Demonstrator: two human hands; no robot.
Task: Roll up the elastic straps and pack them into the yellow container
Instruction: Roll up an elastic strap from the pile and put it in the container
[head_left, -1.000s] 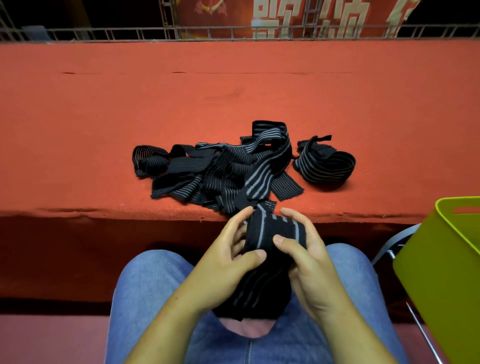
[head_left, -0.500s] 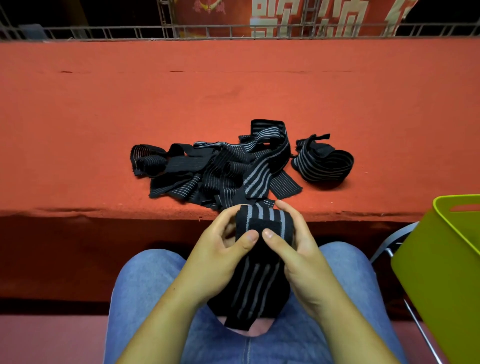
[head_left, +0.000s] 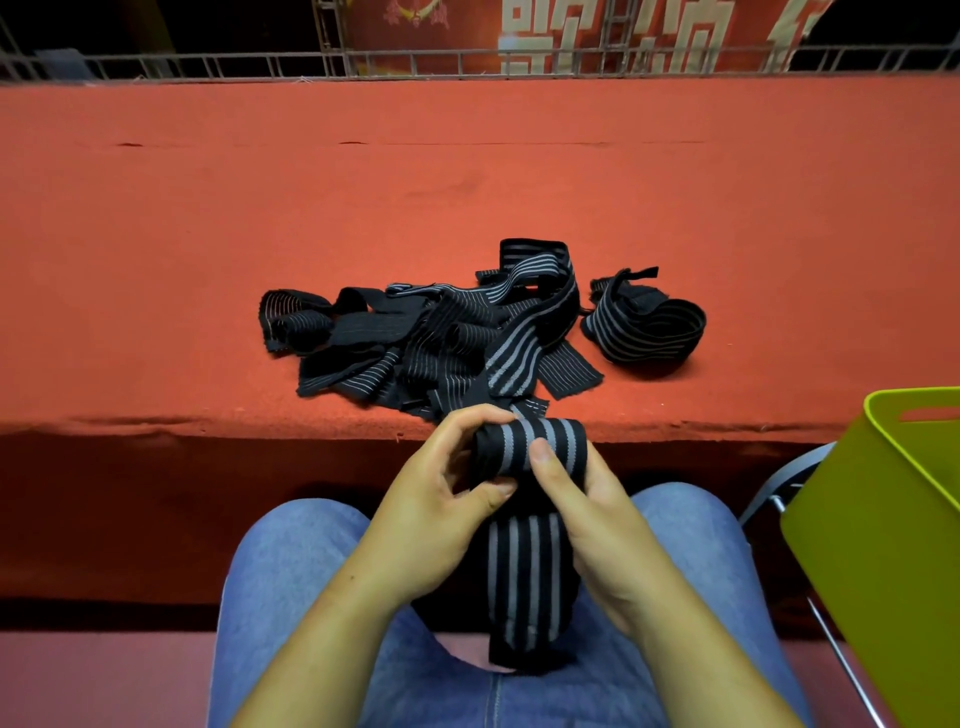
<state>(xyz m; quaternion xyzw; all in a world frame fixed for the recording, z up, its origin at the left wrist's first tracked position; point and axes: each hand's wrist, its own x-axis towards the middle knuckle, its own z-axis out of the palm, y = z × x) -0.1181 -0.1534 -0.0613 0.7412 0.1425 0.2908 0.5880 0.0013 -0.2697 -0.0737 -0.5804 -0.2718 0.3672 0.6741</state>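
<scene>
A black elastic strap with grey stripes hangs between my knees, its upper end wound into a small roll just below the table edge. My left hand grips the roll's left side, fingers curled over it. My right hand holds the right side, thumb pressed on the front. The strap's other end runs up to a tangled pile of straps on the red table. One loosely coiled strap lies right of the pile. The yellow-green container stands at the right.
The red cloth-covered table stretches across the view, its front edge just above my hands. A metal railing runs behind it. The container sits on a metal-framed chair. My knees in blue jeans are below.
The roll has risen toward the table edge and been turned further. More striped strap now hangs flat below my hands, and my left thumb has slid lower.
</scene>
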